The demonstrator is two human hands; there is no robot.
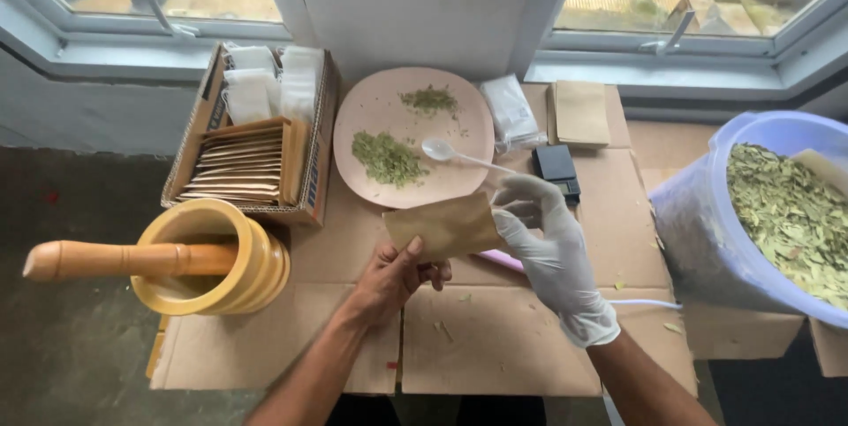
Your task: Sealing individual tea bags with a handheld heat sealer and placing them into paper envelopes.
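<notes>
you are pinching a brown paper pouch (444, 227) above the cardboard (495, 338), bare left hand (393, 274) closed on its lower edge, gloved right hand (548, 245) gripping its right side. it's looking light, thin, easily creased; keep holding the edges.

Tan paper pouch (444, 227) — white-gloved right hand (546, 236); pink plate (371, 108), green leaves (387, 158), yellow mortar (208, 258).

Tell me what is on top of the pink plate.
On the pink plate lie two heaps of crushed green leaves, a larger one nearer and a smaller one farther back, plus a white plastic spoon. The brown paper pouch covers its near edge.
</notes>
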